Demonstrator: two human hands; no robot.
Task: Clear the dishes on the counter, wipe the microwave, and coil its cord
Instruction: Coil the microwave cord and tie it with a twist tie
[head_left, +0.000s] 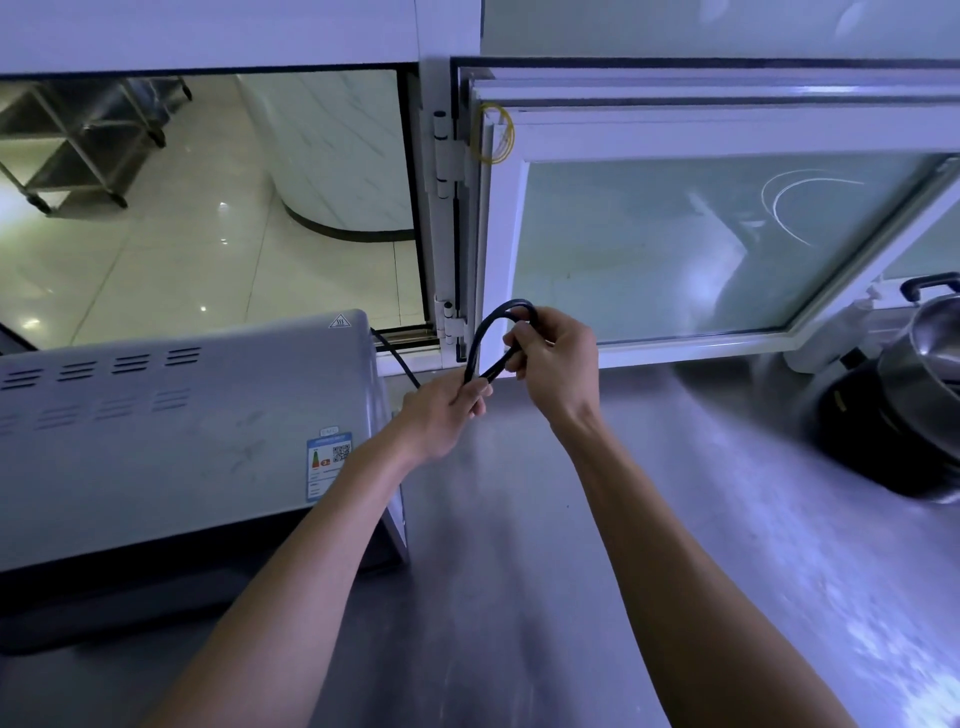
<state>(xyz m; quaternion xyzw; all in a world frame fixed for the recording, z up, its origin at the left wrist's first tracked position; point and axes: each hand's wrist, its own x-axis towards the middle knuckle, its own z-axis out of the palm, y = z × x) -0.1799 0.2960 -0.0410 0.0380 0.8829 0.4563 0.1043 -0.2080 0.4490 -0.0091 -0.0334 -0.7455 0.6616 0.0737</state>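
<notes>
The grey microwave (171, 431) stands on the left of the steel counter (597, 545), its vented top and a label facing me. Its black cord (480, 338) runs from behind the microwave's back right corner and is bent into a loop above the counter. My left hand (441, 415) grips the bottom of the loop where the strands meet. My right hand (556, 364) pinches the loop's top and right side. The plug end is hidden inside my hands.
A white-framed glass window (675, 244) stands behind the counter, with an open pass-through (208, 208) to the left showing a tiled floor and a steel trolley. A steel pot on a black cooker (914, 395) sits at the right edge.
</notes>
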